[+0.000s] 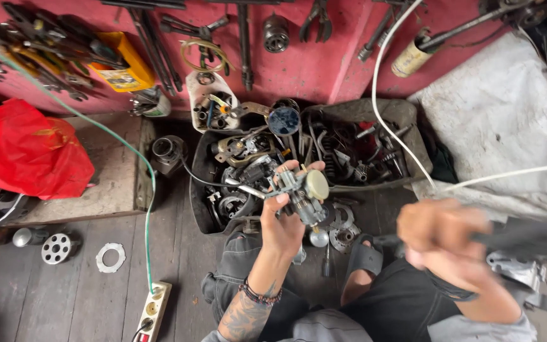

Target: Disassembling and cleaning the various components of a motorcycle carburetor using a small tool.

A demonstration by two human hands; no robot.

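My left hand is raised in the middle of the view and grips a small metal carburetor with a round cream-coloured cap. A thin curved metal tube sticks out of the part to the left. My right hand is blurred at the right and closed around a dark, long tool handle that points right. The two hands are apart. My knees and a grey sandal lie below them.
A black tray of greasy engine parts sits on the wooden floor ahead. Tools hang on the red wall. A red bag lies left, a power strip with green cable below, a white cloth and white hose right.
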